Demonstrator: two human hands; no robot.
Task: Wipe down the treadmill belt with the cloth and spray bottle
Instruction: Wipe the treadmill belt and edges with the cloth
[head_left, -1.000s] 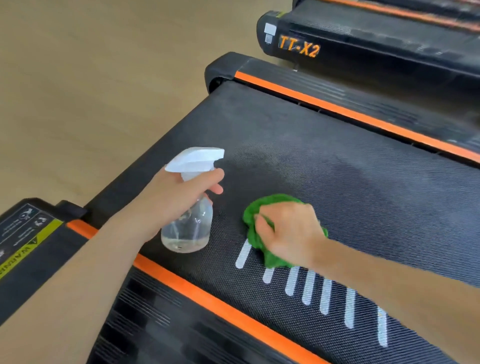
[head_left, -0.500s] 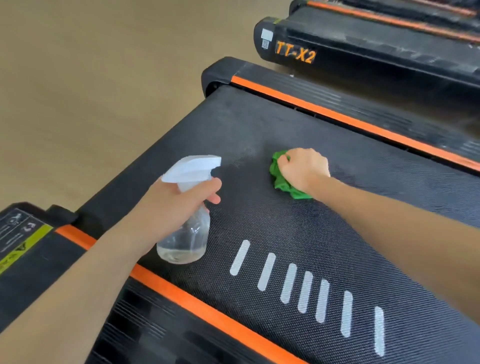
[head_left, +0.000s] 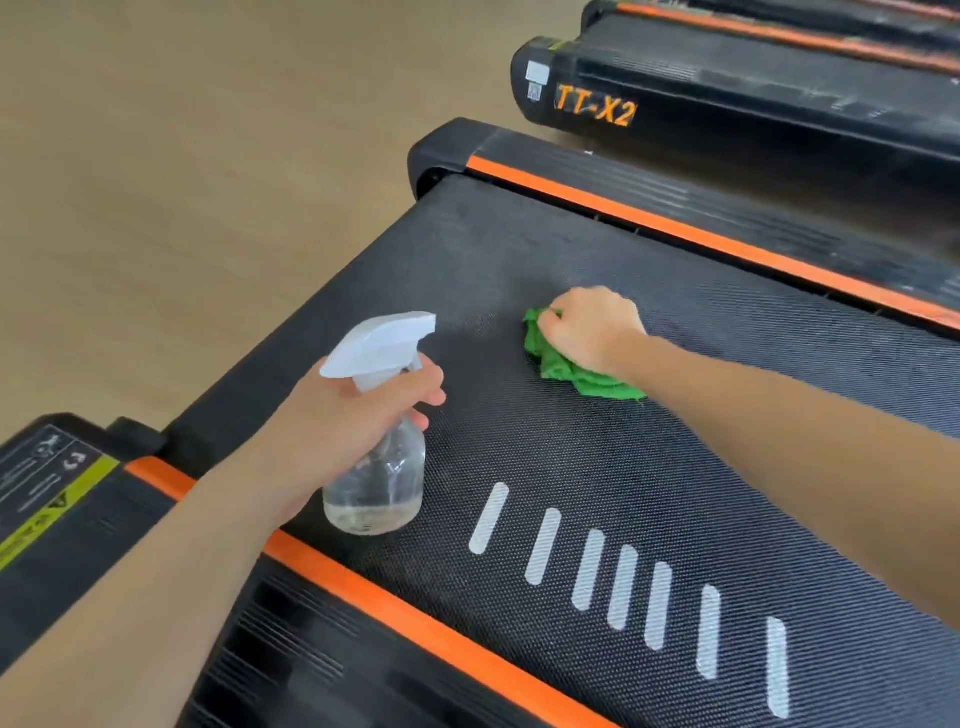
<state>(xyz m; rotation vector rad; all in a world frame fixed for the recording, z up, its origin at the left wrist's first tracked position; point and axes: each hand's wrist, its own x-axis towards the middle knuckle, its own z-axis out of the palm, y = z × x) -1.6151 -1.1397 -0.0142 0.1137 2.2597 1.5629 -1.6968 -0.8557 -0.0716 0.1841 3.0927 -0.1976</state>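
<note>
The black treadmill belt (head_left: 649, 467) fills the middle of the head view, with several white stripes printed near me. My right hand (head_left: 589, 327) grips a crumpled green cloth (head_left: 571, 371) and presses it on the belt's middle. My left hand (head_left: 358, 415) holds a clear spray bottle (head_left: 376, 478) with a white trigger head just above the belt's near-left edge, nozzle pointing toward the cloth. A little liquid sits in the bottle's bottom.
Orange side rails (head_left: 415, 618) run along both edges of the belt. A second black treadmill marked TT-X2 (head_left: 597, 111) stands beyond the far rail. Beige floor (head_left: 182, 182) lies to the left. A warning label (head_left: 47, 499) sits on the near-left end cover.
My right hand slid the cloth away from the white stripes to the belt's middle, then held about there. The left hand and bottle stayed nearly still.
</note>
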